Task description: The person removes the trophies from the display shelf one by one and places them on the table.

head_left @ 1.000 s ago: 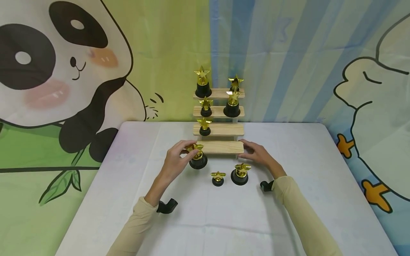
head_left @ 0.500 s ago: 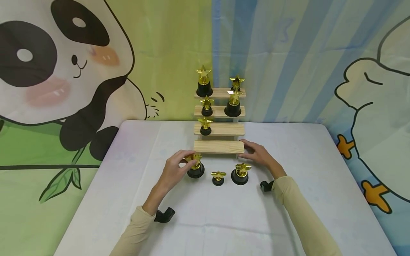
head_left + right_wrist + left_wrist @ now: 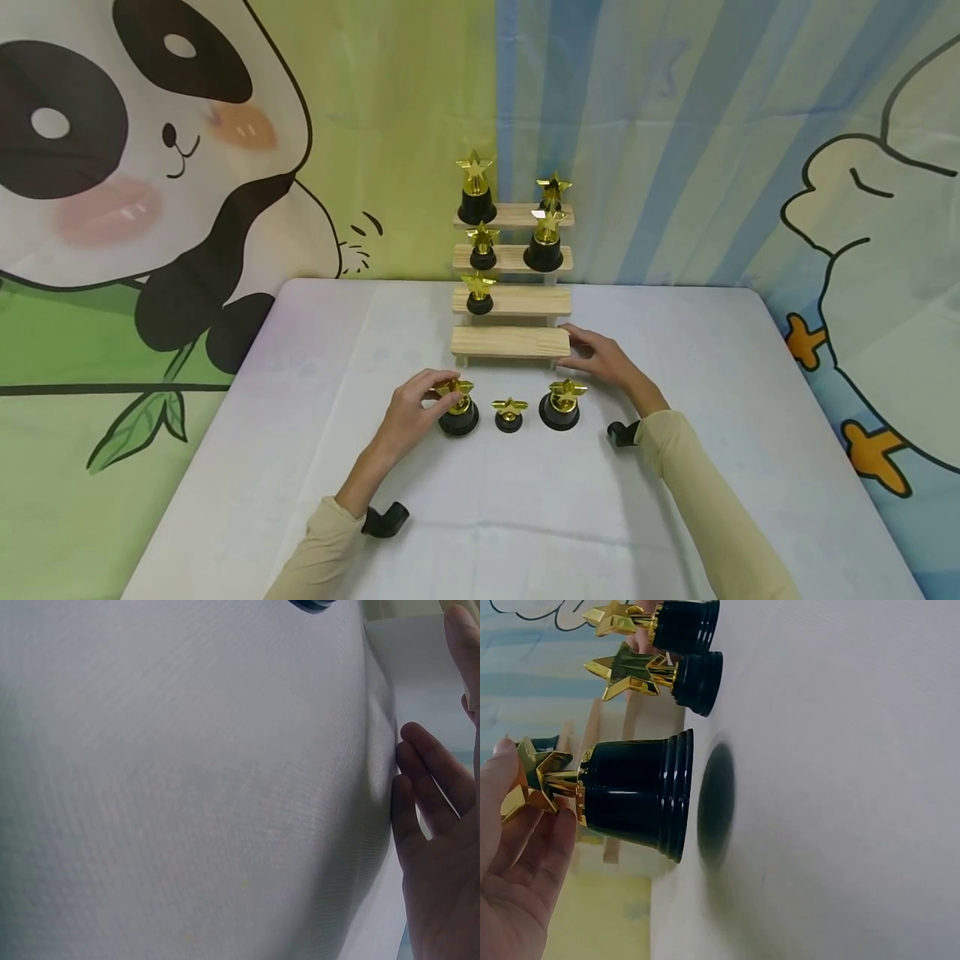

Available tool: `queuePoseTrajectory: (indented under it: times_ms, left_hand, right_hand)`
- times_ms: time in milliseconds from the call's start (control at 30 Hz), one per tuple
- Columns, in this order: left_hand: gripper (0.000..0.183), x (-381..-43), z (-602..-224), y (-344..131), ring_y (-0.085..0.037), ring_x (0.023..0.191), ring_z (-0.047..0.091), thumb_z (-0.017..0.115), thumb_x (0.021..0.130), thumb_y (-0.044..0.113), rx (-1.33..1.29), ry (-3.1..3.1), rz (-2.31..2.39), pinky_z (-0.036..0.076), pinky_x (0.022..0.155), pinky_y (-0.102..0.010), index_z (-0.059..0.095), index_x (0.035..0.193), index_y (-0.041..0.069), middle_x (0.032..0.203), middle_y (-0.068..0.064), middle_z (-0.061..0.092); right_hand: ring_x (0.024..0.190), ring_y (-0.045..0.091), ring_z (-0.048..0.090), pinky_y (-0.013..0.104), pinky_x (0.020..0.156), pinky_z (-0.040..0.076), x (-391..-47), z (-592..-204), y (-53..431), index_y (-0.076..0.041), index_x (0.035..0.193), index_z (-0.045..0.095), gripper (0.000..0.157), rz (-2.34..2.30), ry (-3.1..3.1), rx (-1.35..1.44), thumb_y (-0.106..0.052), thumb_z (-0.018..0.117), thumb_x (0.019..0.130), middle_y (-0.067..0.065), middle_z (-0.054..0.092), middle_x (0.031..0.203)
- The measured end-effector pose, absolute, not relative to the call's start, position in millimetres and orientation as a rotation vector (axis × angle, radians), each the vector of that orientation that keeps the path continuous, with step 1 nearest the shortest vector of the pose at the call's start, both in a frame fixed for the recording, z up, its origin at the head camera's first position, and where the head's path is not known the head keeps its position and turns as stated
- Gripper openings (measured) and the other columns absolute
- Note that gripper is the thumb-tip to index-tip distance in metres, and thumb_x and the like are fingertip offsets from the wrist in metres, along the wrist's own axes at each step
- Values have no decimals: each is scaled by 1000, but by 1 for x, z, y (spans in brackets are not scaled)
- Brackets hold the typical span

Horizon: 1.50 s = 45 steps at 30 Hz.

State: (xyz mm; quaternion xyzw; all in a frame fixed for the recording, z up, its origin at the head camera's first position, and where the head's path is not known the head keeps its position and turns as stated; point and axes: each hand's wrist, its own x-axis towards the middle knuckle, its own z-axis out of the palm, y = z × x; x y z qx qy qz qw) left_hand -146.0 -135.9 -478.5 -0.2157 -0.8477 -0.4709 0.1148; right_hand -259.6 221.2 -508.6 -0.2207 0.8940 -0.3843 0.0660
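Our left hand [image 3: 411, 414] has drawn one gold-star trophy [image 3: 458, 419] back from the wooden stand [image 3: 513, 340], level with a small trophy [image 3: 508, 422] and a larger trophy [image 3: 559, 415] standing upright to its right. We pinch it by its star [image 3: 534, 769]; its black base [image 3: 634, 791] hovers just above the white tablecloth [image 3: 480, 487], so we judge the row of three nearly formed, this piece not yet set down. Farther off, our right hand [image 3: 603, 358] is at the right end of the lowest board [image 3: 536, 340]; whether it grips, we cannot tell. Beyond, five trophies [image 3: 476, 206] stand on the upper boards [image 3: 528, 298].
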Motion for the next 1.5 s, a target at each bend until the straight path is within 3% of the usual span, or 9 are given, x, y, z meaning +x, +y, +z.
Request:
queuePoseTrajectory:
  times_ms: [533,767,1033,1500]
  left_hand:
    - [32,-146,-488,-140,-14,93,66,71,88,19,-610,-2518,-1419,58,78,-24,66,116,4,107,-5,69]
    - [31,-147,-491,-144,-10,96,64,72,88,21,-636,-2557,-1484,58,80,-22,66,116,10,109,-3,69]
    - [32,-147,-492,-149,-8,97,64,73,87,20,-659,-2608,-1519,57,82,-23,66,117,10,109,-1,69]
    - [47,-145,-494,-152,-18,108,64,79,81,19,-671,-2587,-1551,56,90,-26,61,123,8,121,-7,65]
  right_hand:
    - [132,31,50,52,114,35,-262,-508,219,-19,145,45,71,-1131,2687,-613,-37,76,84,12,59,136]
    - [131,31,51,52,113,36,-263,-509,219,-18,145,46,70,-1134,2695,-636,-37,75,84,12,61,134]
    - [131,31,51,52,113,36,-262,-509,219,-18,145,45,71,-1132,2690,-612,-39,75,84,12,61,134]
    - [131,31,51,52,113,36,-263,-512,219,-19,147,42,75,-1100,2693,-578,-41,74,84,12,60,134]
